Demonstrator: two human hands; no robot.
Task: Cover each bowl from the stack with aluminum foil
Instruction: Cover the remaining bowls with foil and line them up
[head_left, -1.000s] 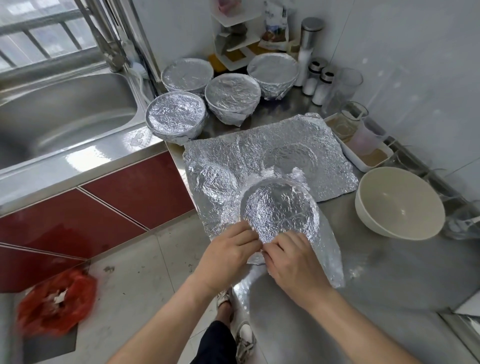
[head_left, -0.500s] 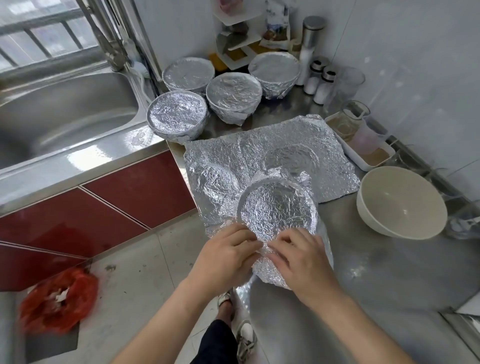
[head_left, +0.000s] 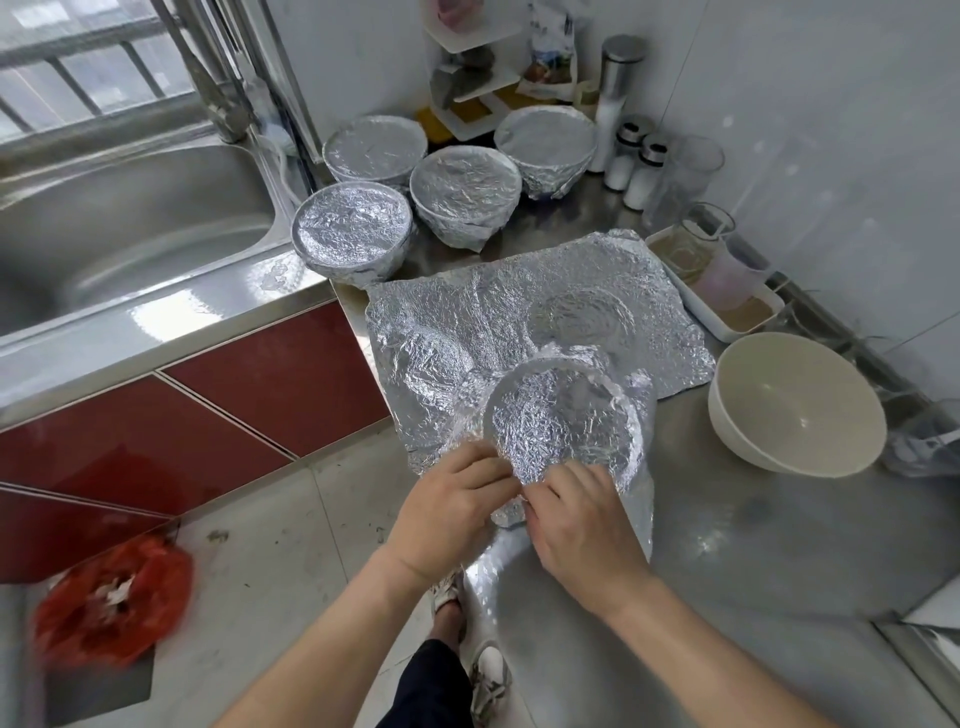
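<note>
A bowl wrapped in crinkled foil (head_left: 563, 418) stands near the counter's front edge, its top stretched flat. My left hand (head_left: 452, 512) and my right hand (head_left: 582, 519) meet at its near rim, fingers curled and pinching the loose foil there. A flap of foil hangs down the bowl's right side. Under and behind it lies a large flat foil sheet (head_left: 519, 306). An uncovered white bowl (head_left: 795, 410) sits to the right. Several foil-covered bowls (head_left: 465, 187) stand at the back.
A steel sink (head_left: 119, 223) lies to the left, with red cabinet fronts (head_left: 218, 415) below. A white tray (head_left: 727, 306) with glasses, salt shakers (head_left: 631, 166) and a small rack line the back wall. A red bag (head_left: 111, 605) lies on the floor.
The foil-covered bowl shifted slightly toward the counter's edge and turned. Both hands stayed at its near rim, working the foil inward; the hanging flap on the right grew shorter.
</note>
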